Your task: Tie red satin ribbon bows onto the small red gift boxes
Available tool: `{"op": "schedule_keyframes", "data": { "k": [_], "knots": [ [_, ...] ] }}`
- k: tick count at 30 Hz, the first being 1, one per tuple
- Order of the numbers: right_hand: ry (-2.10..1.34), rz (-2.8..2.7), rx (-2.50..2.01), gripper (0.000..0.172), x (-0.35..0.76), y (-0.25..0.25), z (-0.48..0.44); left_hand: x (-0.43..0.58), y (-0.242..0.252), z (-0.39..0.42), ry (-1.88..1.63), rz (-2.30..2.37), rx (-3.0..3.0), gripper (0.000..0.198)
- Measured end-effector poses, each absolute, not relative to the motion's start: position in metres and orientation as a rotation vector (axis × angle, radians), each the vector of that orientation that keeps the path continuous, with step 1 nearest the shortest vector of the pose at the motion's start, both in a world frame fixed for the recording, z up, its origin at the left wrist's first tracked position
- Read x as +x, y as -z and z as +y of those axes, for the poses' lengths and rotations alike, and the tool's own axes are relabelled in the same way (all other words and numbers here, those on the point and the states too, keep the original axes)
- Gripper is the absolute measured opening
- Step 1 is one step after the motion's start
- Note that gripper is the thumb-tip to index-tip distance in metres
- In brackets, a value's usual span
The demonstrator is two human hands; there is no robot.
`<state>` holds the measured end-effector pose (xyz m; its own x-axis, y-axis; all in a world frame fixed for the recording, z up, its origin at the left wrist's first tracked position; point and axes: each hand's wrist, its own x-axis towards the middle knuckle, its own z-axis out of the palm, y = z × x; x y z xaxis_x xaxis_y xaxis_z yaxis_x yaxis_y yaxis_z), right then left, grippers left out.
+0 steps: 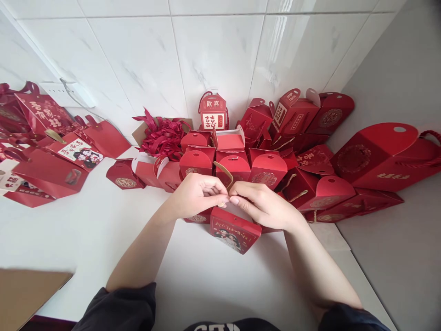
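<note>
**Head view: one entry**

- Item: red gift box, printed with a cartoon couple. It lies on the white surface directly under both hands, with its printed face toward the camera.
- Fitting: tan strap, arched in a loop above the box top. Its lower end runs down to where the two hands meet.
- Left hand: the grip is closed, thumb and forefinger pinched on the strap's lower end.
- Right hand: the grip is closed, fingertips pressed together against the left hand's. The fingers hide whether they hold the strap end or the box's top flap.
- Surroundings:
  - A row of folded red boxes stands just behind the hands.
  - A heap of red ribbons lies behind that row.
  - An upright labelled box stands against the tiled wall.
  - Red paper bags lie at far left, and larger red boxes at right.
  - A cardboard sheet sits at the near left corner.

Handling note (a judgement): the work looks like seating the strap end in the box top.
- Keep both pinches close to the strap tip so the thin card does not buckle.
- Steady the box against the surface so it cannot slide.
- Feed the end in square to its slot, not at an angle.
- Keep the loop untwisted.
- Card this light creases easily, so press gently.
</note>
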<state>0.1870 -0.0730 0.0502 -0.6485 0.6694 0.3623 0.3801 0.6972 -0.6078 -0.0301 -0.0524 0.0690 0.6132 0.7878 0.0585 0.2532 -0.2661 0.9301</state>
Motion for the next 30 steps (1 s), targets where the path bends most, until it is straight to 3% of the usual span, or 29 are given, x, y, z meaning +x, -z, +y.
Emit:
{"op": "schedule_keyframes", "data": {
  "k": [15,18,23,30],
  "knots": [
    [-1.006,-2.164,-0.445,0.019,0.188,-0.042,-0.064,-0.030,-0.075,-0.053,-0.634,0.583,2.015,0.005],
    [-0.936,-2.090,-0.589,0.017,0.187,-0.044,-0.068,-0.028,-0.072,-0.054,-0.827,0.609,2.107,0.004],
    [-0.683,-1.945,-0.693,0.015,0.185,-0.047,-0.072,-0.022,-0.064,-0.058,-1.468,0.740,2.497,0.009],
    [-0.465,-1.981,-0.714,0.011,0.186,-0.041,-0.066,-0.018,-0.061,-0.060,-1.617,0.785,2.765,0.011]
  ]
}}
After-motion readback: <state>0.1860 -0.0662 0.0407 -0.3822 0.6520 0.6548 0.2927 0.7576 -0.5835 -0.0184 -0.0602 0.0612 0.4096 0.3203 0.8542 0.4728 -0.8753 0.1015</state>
